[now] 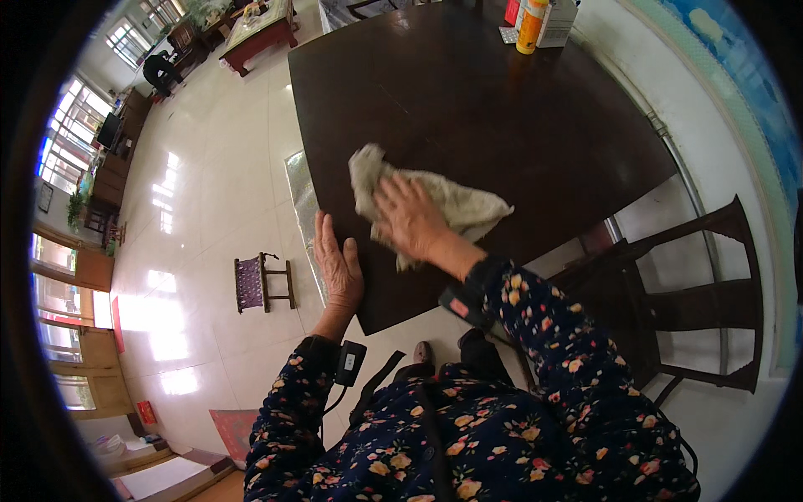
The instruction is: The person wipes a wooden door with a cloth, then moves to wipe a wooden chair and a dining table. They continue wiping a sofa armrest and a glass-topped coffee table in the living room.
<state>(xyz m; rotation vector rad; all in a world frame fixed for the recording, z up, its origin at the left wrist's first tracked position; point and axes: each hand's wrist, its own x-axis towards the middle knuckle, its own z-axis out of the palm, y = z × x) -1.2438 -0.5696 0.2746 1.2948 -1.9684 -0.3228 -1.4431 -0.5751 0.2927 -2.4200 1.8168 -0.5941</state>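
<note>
A pale, crumpled cleaning cloth [456,201] lies on the dark wooden tabletop [485,109], close to its left near corner. My right hand [408,216] presses flat on the cloth, fingers spread over it and slightly blurred. At the table's left edge is my left hand [336,263], holding nothing, with its fingers stretched out and the thumb apart. Whether the left palm touches the edge I cannot tell.
An orange bottle [531,27] and a white box [556,23] stand at the table's far right. A dark wooden chair [703,297] is at the right, by the wall pipe [661,125]. On the tiled floor to the left stands a small stool [263,283]. Another person [161,71] bends far off.
</note>
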